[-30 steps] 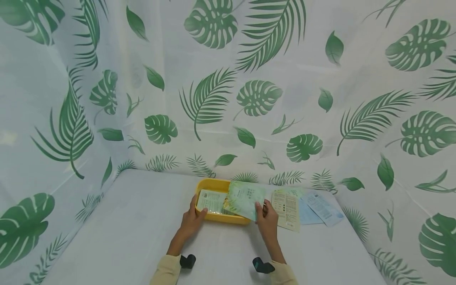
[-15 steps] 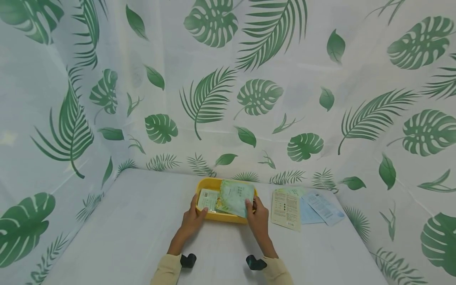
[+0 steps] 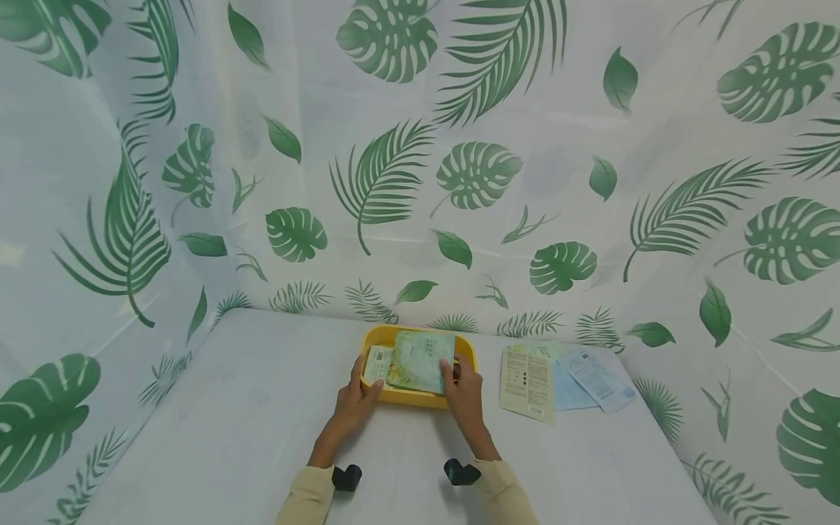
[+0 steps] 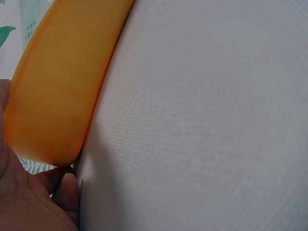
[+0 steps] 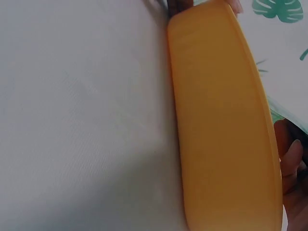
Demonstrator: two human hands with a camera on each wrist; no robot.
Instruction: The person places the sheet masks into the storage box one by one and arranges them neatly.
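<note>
A yellow tray [image 3: 413, 398] sits at the far part of the white table. My left hand [image 3: 354, 401] grips its left end, the thumb at the front rim; in the left wrist view that hand [image 4: 21, 197] holds the tray's corner [image 4: 62, 86]. My right hand [image 3: 464, 394] pinches a green sheet mask packet [image 3: 421, 361] by its right edge, over the tray. Under it, at the left inside the tray, part of another pale green packet [image 3: 377, 366] shows. In the right wrist view the tray's front wall [image 5: 221, 115] stands before my right hand [image 5: 293, 173], whose packet is mostly hidden.
Right of the tray lie a beige packet [image 3: 527, 386] over a green one [image 3: 547, 349], a light blue packet [image 3: 569, 388] and a pale blue-white packet [image 3: 599, 380], overlapping. A leaf-printed curtain [image 3: 420, 219] hangs behind the table [image 3: 230, 423].
My right hand has moved left with the green packet, which now lies more fully over the tray and covers more of the packet inside. My left hand has stayed at the tray's left end.
</note>
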